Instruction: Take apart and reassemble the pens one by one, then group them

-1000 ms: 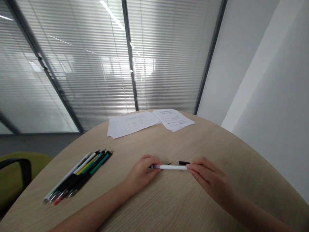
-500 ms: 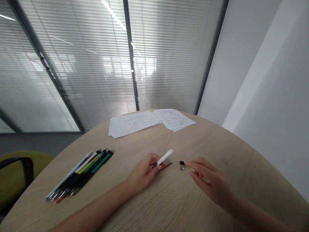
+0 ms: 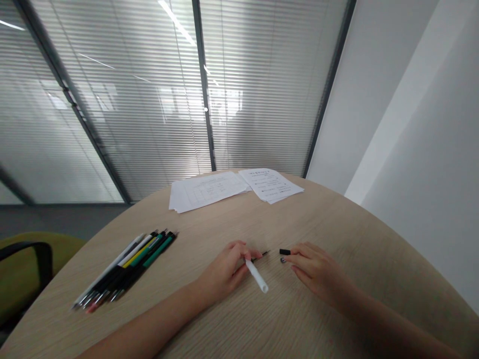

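Note:
My left hand (image 3: pixel 228 265) is closed on a white pen barrel (image 3: pixel 257 276), a hollow tube whose free end points down toward me. A thin dark pen refill (image 3: pixel 261 256) sticks out past the left fingertips, close to the tabletop; whether the fingers also grip it cannot be told. To the right, my right hand (image 3: pixel 313 265) is low over the table, thumb and forefinger slightly apart. Its fingertips reach a short black cylinder (image 3: pixel 285 252) and a small shiny metal piece (image 3: pixel 283 260), both at the table surface.
On the left of the round wooden table (image 3: pixel 209 329) lies a bundle of several pens (image 3: pixel 127 267), white, yellow, green and black. Printed sheets (image 3: pixel 209 189) lie at the far edge. A green chair (image 3: pixel 63 247) with a black armrest stands at the left.
The white barrel has swung in my left hand from pointing up and away to pointing down toward me. My right fingers have drawn closer together beside the small pieces.

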The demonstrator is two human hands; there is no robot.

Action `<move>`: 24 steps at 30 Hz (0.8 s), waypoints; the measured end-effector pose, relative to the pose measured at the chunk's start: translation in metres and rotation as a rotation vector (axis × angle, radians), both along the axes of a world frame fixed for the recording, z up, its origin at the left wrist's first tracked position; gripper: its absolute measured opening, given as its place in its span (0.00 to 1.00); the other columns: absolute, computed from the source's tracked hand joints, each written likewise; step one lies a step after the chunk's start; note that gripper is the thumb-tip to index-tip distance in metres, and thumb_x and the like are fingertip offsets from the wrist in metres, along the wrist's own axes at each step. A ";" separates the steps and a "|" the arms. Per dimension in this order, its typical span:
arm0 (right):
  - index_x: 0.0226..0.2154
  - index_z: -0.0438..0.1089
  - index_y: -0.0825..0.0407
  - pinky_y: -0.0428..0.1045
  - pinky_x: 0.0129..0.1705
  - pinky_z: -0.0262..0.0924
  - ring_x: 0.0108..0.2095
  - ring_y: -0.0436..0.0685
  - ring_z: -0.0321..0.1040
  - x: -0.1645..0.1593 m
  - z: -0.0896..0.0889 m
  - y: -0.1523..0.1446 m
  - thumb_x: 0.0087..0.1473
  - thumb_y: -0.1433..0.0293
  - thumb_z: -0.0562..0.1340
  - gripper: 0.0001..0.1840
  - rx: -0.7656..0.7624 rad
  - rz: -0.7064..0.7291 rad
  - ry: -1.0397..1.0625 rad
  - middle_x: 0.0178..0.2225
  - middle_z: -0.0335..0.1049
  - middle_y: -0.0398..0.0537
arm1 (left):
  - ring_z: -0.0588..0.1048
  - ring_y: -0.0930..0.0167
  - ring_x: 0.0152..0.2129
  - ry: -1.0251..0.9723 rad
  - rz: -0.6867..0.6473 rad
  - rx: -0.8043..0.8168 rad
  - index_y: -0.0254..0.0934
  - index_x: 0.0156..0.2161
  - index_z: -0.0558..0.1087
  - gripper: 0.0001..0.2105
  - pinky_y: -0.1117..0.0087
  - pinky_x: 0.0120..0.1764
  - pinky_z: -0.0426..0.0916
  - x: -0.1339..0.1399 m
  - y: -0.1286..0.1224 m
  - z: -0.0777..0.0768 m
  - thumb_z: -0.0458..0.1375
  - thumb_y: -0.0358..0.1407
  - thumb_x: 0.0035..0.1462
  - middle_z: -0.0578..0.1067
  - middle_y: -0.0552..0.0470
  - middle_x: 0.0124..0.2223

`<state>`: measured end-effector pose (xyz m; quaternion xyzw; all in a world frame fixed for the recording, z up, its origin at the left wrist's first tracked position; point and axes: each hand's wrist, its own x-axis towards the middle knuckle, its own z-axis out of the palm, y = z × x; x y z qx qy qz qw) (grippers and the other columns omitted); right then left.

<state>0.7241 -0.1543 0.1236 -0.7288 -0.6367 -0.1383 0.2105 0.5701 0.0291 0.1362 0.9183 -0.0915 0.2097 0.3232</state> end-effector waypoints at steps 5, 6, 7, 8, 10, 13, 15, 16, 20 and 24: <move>0.35 0.68 0.52 0.50 0.36 0.61 0.34 0.54 0.63 0.004 -0.004 0.000 0.46 0.81 0.55 0.14 -0.025 0.010 0.003 0.32 0.68 0.48 | 0.71 0.71 0.38 -0.053 -0.029 0.062 0.41 0.34 0.53 0.06 0.63 0.47 0.56 0.001 0.002 -0.003 0.45 0.27 0.54 0.74 0.50 0.40; 0.35 0.68 0.52 0.50 0.36 0.61 0.34 0.54 0.63 0.005 -0.005 0.000 0.46 0.81 0.55 0.14 -0.028 0.012 0.005 0.33 0.67 0.49 | 0.71 0.71 0.38 -0.052 -0.029 0.066 0.41 0.33 0.53 0.06 0.63 0.47 0.56 0.001 0.003 -0.003 0.45 0.27 0.54 0.74 0.50 0.40; 0.35 0.68 0.52 0.50 0.37 0.61 0.34 0.54 0.64 0.005 -0.006 0.000 0.46 0.80 0.55 0.14 -0.030 0.013 0.008 0.33 0.67 0.49 | 0.71 0.71 0.38 -0.045 -0.025 0.067 0.41 0.33 0.53 0.06 0.63 0.48 0.56 0.001 0.002 -0.002 0.45 0.27 0.54 0.74 0.50 0.41; 0.35 0.68 0.52 0.50 0.37 0.61 0.34 0.54 0.63 0.005 -0.006 0.000 0.46 0.81 0.55 0.14 -0.031 0.011 0.011 0.33 0.67 0.49 | 0.71 0.71 0.38 -0.035 -0.020 0.065 0.41 0.33 0.53 0.06 0.63 0.48 0.56 0.001 0.002 -0.002 0.45 0.27 0.54 0.74 0.50 0.41; 0.36 0.68 0.53 0.50 0.37 0.61 0.34 0.55 0.63 0.005 -0.007 0.001 0.46 0.80 0.54 0.14 -0.027 0.003 0.016 0.33 0.68 0.49 | 0.71 0.71 0.39 -0.017 -0.003 0.049 0.41 0.33 0.54 0.06 0.63 0.48 0.56 0.000 0.001 -0.001 0.46 0.27 0.54 0.74 0.50 0.41; 0.36 0.68 0.53 0.51 0.37 0.61 0.34 0.54 0.63 0.003 -0.008 0.003 0.47 0.80 0.54 0.14 -0.008 -0.005 0.033 0.33 0.68 0.50 | 0.71 0.71 0.39 -0.011 0.020 0.018 0.41 0.33 0.54 0.06 0.63 0.48 0.56 0.000 0.001 -0.001 0.47 0.27 0.53 0.74 0.50 0.40; 0.36 0.68 0.53 0.50 0.37 0.61 0.35 0.54 0.63 0.002 -0.007 0.004 0.47 0.80 0.54 0.14 0.001 -0.004 0.042 0.33 0.67 0.50 | 0.71 0.70 0.40 -0.012 0.022 0.015 0.41 0.32 0.55 0.06 0.62 0.48 0.56 0.000 0.001 -0.002 0.47 0.27 0.53 0.74 0.49 0.40; 0.36 0.68 0.53 0.50 0.37 0.61 0.35 0.54 0.63 0.002 -0.008 0.004 0.47 0.80 0.54 0.14 0.006 -0.004 0.045 0.33 0.67 0.50 | 0.71 0.70 0.40 -0.011 0.019 0.017 0.41 0.32 0.55 0.06 0.62 0.48 0.56 0.000 0.001 -0.002 0.47 0.27 0.53 0.74 0.49 0.40; 0.37 0.68 0.53 0.51 0.38 0.60 0.36 0.55 0.63 0.002 -0.008 0.004 0.48 0.79 0.53 0.14 0.029 0.008 0.056 0.34 0.67 0.51 | 0.71 0.71 0.39 0.001 0.023 0.011 0.41 0.32 0.55 0.06 0.62 0.48 0.56 0.001 0.001 -0.002 0.47 0.27 0.53 0.75 0.49 0.39; 0.38 0.67 0.54 0.52 0.40 0.59 0.38 0.55 0.62 -0.002 -0.007 0.005 0.49 0.79 0.53 0.14 0.051 0.035 0.047 0.36 0.67 0.52 | 0.71 0.71 0.39 0.010 0.026 -0.019 0.41 0.31 0.55 0.06 0.62 0.48 0.56 0.001 0.000 -0.001 0.46 0.27 0.53 0.75 0.50 0.39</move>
